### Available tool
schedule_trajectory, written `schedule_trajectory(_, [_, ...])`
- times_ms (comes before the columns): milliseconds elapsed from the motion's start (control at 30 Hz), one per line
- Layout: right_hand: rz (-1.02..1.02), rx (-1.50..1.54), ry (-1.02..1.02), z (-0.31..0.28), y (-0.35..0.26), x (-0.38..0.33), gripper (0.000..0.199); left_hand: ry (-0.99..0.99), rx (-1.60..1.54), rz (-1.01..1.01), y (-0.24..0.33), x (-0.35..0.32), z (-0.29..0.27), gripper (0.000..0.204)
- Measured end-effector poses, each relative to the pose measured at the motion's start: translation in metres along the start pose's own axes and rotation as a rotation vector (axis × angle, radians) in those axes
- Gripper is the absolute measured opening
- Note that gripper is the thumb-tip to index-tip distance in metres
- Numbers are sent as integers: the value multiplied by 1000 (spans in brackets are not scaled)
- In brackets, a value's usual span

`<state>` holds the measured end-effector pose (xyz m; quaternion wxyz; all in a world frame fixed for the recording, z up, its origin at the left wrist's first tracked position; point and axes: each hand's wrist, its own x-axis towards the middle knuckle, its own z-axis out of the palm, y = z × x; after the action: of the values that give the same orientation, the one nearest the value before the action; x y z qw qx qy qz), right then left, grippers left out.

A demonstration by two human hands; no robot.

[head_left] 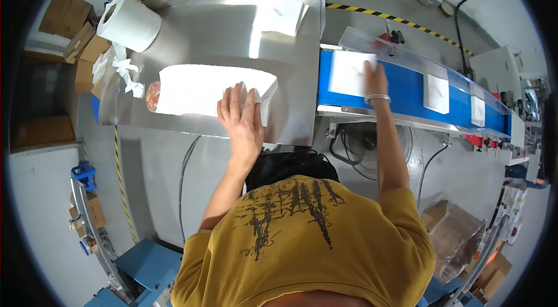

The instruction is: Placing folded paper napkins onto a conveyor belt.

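Observation:
My left hand (239,118) lies with fingers stretched out on the near right end of a long row of stacked white flat packets (200,90) on the steel table (192,22). A red-patterned, shiny roundish thing (153,96) touches the row's left end. Over the left end of the blue conveyor belt (401,83), my right hand (375,81) is at the right edge of a single white flat packet (349,73). Motion smears its fingers, so their grip is unclear. Farther along the belt lie a white packet (436,95) and a smaller-looking one (478,111).
A big white paper roll (129,22) stands at the table's far left, with crumpled white strips (128,71) beside it. More white packets (282,18) lie toward the table's back right. A clear guard (407,51) runs along the belt's far side. Below the conveyor stands a fan (369,144).

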<state>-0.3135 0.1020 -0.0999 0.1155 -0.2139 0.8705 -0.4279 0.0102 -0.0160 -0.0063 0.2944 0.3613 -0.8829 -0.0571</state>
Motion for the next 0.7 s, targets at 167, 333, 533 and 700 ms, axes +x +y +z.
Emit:
schedule_trajectory(167, [-442,-700,374,-17,-51,-21,53,50,-76,-5,-3,-5,8,33])
schedule_trajectory(333, [-730,67,-743,50,-121,-71,65,-53,-106,52,0,0,-5,29])
schedule_trajectory(533, [18,357,-398,61,-44,-40,40,31,-23,-33,-14,-1,-1,37])
schedule_trajectory(700, [-34,-512,322,-4,17,8,54,53,-73,10,-15,-4,3,35])
